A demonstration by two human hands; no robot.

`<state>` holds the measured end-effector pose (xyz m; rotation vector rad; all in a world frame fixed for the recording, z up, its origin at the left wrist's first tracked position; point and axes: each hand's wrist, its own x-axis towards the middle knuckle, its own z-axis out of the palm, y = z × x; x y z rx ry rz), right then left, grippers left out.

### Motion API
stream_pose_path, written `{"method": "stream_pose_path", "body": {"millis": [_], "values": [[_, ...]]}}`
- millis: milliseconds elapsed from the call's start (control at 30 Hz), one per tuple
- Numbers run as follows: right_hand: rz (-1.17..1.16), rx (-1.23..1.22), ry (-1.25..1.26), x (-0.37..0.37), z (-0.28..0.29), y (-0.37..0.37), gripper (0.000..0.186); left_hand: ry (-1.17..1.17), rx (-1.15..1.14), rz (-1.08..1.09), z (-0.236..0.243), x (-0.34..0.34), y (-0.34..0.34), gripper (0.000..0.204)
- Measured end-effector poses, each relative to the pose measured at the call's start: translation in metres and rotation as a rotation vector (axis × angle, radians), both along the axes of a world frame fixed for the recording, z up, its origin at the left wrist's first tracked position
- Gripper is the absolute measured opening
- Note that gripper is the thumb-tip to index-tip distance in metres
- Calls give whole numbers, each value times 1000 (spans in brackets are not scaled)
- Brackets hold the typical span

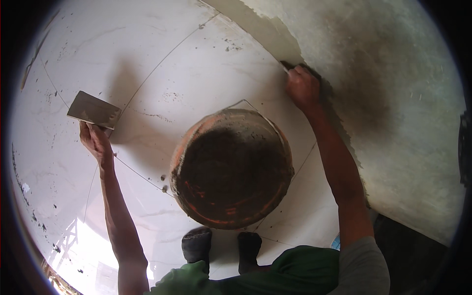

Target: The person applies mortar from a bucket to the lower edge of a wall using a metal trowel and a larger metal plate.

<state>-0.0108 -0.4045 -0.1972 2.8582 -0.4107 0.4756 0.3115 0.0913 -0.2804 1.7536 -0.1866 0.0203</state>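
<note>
My left hand (97, 140) grips the near edge of a flat rectangular board (93, 109), whose top carries a smear of grey mortar. Over at the foot of the wall, my right hand (302, 87) is closed around a small tool (285, 69). Only its pale end and a dark edge show, so its exact kind is hidden. Fresh grey mortar (275, 34) forms a darker band along the wall's base there. Between my arms stands a round orange bucket (178, 162), stained with mortar, with dark contents and a wire handle (255, 109).
White marbled tiles (162, 29) with thin joints cover the floor, scattered with mortar crumbs. The grey wall (393, 88) rises along the right side. My dark-covered feet (196, 244) stand just behind the bucket. A dark opening or surface (403, 246) lies at lower right.
</note>
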Motion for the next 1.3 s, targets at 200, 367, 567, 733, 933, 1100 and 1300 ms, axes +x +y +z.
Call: {"method": "stream_pose_path", "body": {"millis": [200,367,567,733,933,1100,1300], "values": [[-79,167,-19,57,37,34,14,-311,292,104,-1,-5,-2,55],[-300,82,194,84,15,6,17,-192,362,227,-5,-12,-20,51],[-197,182,11,92,58,21,18,-292,354,178,-5,-9,-7,44],[-154,139,128,72,33,19,14,-374,305,192,7,-10,-23,44],[-118,24,120,81,19,-7,12,-319,325,251,-5,-7,-22,38],[-109,184,30,113,56,25,15,-303,372,268,-2,-7,-12,35],[-136,220,179,151,23,17,20,-187,339,318,7,-7,-24,28]]}}
